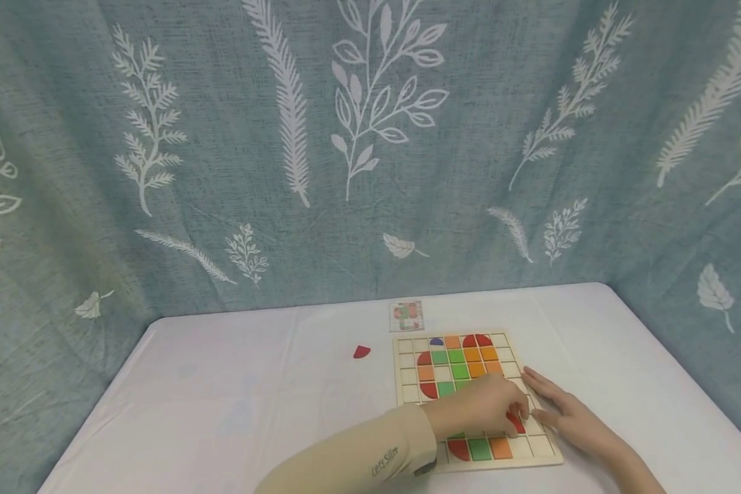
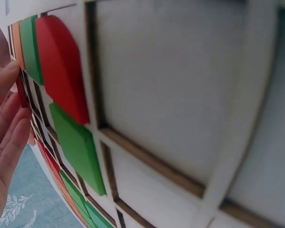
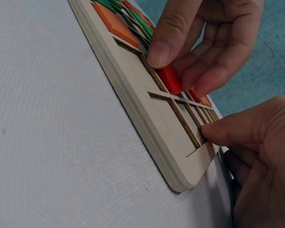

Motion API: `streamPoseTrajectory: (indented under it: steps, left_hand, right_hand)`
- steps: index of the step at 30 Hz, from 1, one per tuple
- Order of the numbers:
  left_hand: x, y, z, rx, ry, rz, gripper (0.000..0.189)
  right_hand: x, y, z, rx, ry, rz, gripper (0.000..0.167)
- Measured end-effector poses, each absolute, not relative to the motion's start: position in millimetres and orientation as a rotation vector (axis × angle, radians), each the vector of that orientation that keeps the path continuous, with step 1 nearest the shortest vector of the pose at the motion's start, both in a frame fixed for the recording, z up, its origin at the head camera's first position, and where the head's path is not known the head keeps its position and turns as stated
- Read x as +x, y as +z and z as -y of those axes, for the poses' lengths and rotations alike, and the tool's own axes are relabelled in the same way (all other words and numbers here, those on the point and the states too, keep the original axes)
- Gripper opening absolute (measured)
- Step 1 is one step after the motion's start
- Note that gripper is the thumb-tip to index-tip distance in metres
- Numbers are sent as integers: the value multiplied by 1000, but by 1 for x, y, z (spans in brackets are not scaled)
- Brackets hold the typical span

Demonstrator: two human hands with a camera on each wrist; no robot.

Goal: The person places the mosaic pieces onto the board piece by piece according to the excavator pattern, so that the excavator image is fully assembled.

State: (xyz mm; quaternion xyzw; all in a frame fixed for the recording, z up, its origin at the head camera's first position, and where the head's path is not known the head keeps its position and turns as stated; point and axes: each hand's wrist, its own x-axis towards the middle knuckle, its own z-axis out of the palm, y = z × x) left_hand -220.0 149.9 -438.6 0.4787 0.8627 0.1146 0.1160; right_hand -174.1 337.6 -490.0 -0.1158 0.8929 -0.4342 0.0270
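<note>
A wooden grid board [image 1: 542, 446] lies on the table, with red, orange, green and blue tiles in a number of its squares. My left hand [image 1: 484, 405], reaching in from a beige sleeve, pinches a red tile [image 3: 170, 80] between thumb and fingers at the board's right part. In the left wrist view the same red tile [image 2: 22, 90] shows edge-on by the fingertips. At the right edge of the board my right hand [image 1: 571, 418] rests with its thumb on the frame and its fingers along the side. The left forearm hides some lower squares.
A loose red quarter-circle tile [image 1: 361, 352] lies on the white table left of the board. Behind the board is a small clear pattern card [image 1: 406, 317]. A grey-blue curtain [image 1: 370, 171] with white plant prints hangs along the back and sides.
</note>
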Motion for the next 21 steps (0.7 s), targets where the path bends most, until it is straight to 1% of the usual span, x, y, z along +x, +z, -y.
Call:
streamPoseTrajectory:
  steps: [16, 18, 21]
  left_hand:
    - [-220, -443, -148, 1340, 419, -2545, 18]
    - [-221, -442, -146, 1316, 461, -2509, 18]
    - [-226, -440, -141, 1255, 584, -2414, 23]
  right_hand:
    - [-175, -491, -338, -376, -1345, -2783, 58]
    - [-175, -492, -338, -390, -1351, -2781, 58]
    - [-175, -493, -339, -402, -1358, -2779, 57]
